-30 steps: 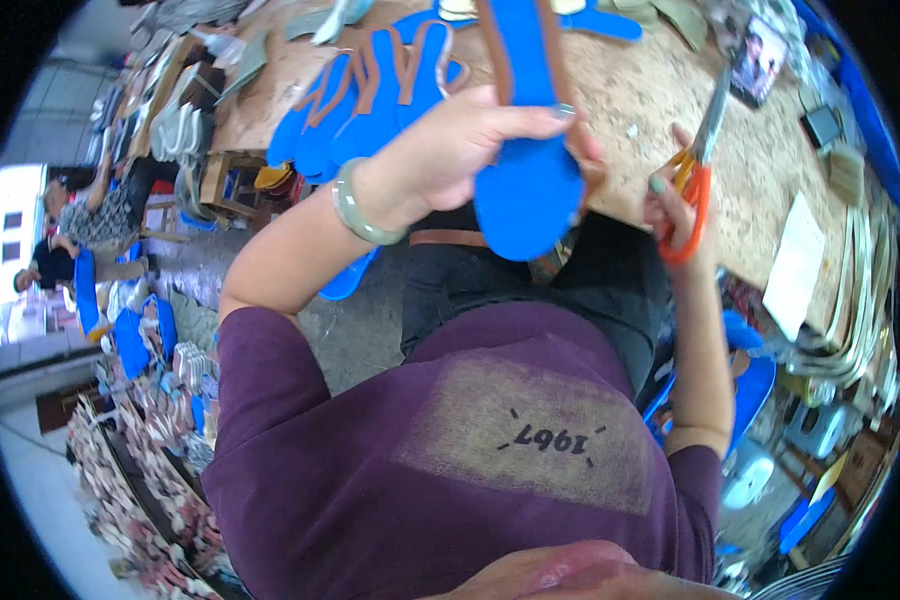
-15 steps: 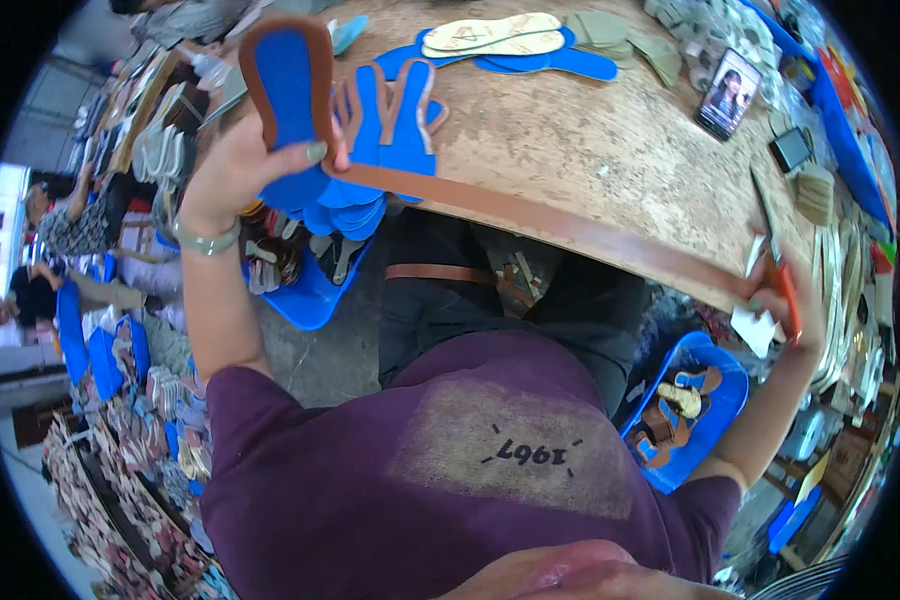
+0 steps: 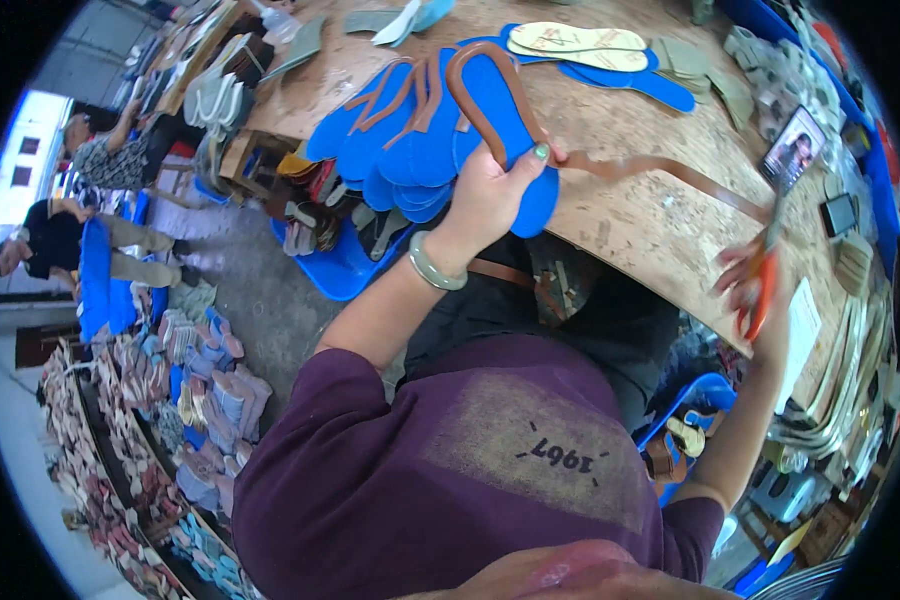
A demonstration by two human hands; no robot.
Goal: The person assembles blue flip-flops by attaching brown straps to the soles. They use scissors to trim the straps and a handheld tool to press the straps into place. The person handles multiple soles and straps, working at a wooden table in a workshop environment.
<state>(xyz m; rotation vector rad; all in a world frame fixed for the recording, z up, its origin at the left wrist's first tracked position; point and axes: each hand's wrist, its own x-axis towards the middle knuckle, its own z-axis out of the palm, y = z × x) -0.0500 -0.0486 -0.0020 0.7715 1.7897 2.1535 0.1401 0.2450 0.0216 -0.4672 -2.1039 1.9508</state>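
Blue insole (image 3: 510,110) gripped by left hand (image 3: 490,195); right hand (image 3: 760,285) clasps orange scissors (image 3: 758,300) on brown strip (image 3: 670,170).

Bright, even daylight (glare far left), strong fisheye bending at edges.

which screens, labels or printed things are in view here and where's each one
Phone: propped at the far right of the workbench, lit screen with a picture on it.
Second phone: flat just right of it, dark screen.
White paper sheet: at the bench's near right edge, beside the right hand with the orange scissors.
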